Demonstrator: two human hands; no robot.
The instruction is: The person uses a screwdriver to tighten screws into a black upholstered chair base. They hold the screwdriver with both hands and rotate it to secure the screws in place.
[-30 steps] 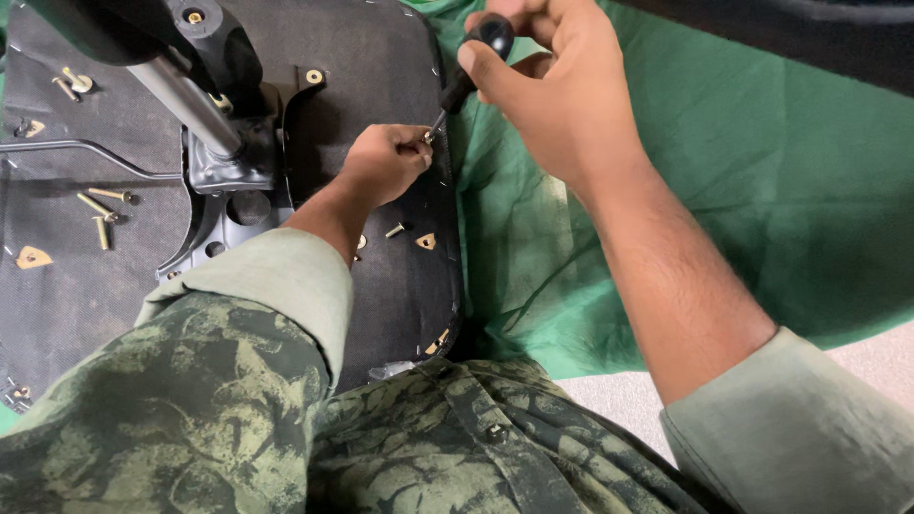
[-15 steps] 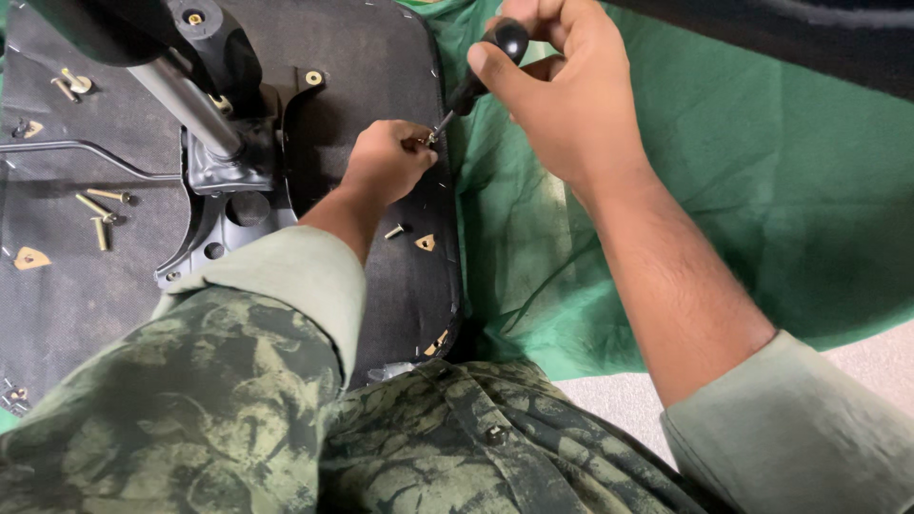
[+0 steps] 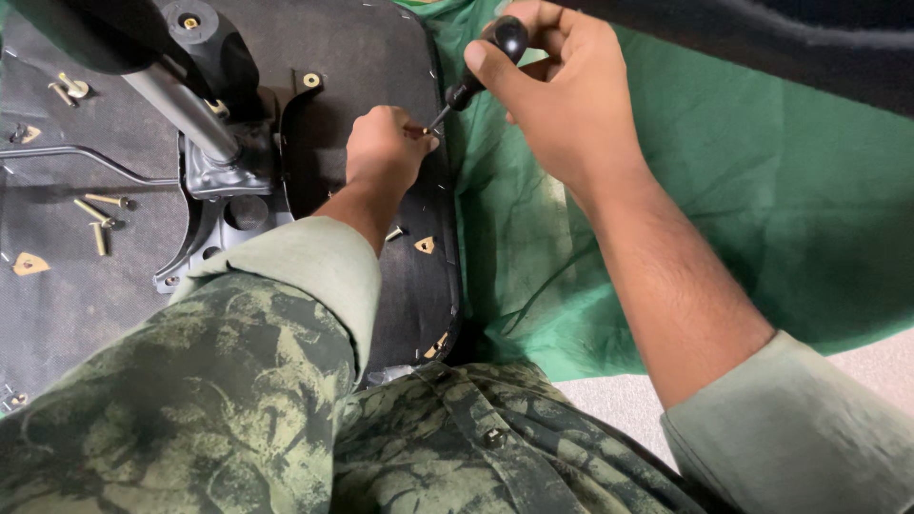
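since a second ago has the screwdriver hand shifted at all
Yes, slightly. The right hand and its screwdriver have edged right and up relative to the chair base's edge, while the tip stays at the same spot by the left hand.

Left hand [image 3: 386, 145]: extended forward from a camouflage-patterned sleeve with a plain green cuff, forearm bare past the cuff. Back of hand faces up; fingers curled under, fingertips pinched together at the right side of the hand. Right hand [image 3: 562, 105]: raised higher and to the right, forearm bare, plain green cuff at the lower right. Fingers wrapped in a closed fist, thumb lying along the top, wrist bent inward toward the left hand. The hands are near, not touching.
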